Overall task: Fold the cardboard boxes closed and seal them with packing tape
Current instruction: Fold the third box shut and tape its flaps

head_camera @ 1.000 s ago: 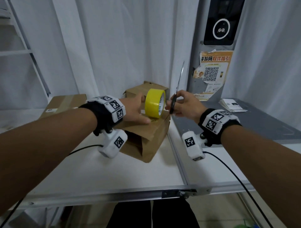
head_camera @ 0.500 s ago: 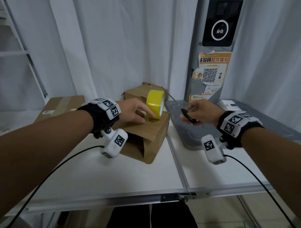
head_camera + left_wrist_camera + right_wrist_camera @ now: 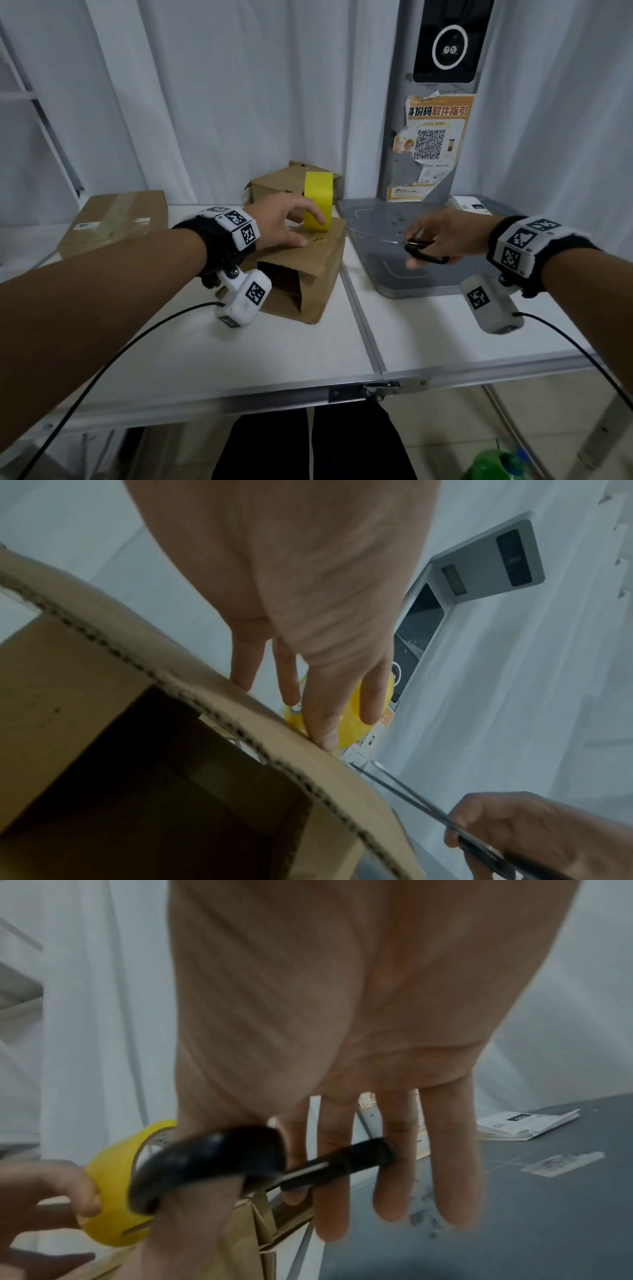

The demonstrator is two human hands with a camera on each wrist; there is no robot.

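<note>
A small brown cardboard box (image 3: pixel 308 274) lies on the white table with its near end open (image 3: pixel 103 669). A yellow tape roll (image 3: pixel 318 202) stands on edge on top of it. My left hand (image 3: pixel 308 229) rests on the box top, its straight fingers (image 3: pixel 322 723) touching the roll (image 3: pixel 349 723). To the right, my right hand (image 3: pixel 421 246) grips black scissors (image 3: pixel 424 251) low over the grey platform. My thumb sits through one handle loop (image 3: pixel 212 1156), and the thin blades (image 3: pixel 428 813) point towards the box.
A taped flat box (image 3: pixel 113 219) lies at the far left and another brown box (image 3: pixel 284 181) behind the roll. The grey weighing platform (image 3: pixel 387 219) carries a paper stack (image 3: pixel 472 205). A pillar with a QR poster (image 3: pixel 431 137) and white curtains stand behind.
My right hand has dropped and moved right, from holding the scissors upright beside the roll to holding them flat over the grey platform. My left hand stays on the box by the roll.
</note>
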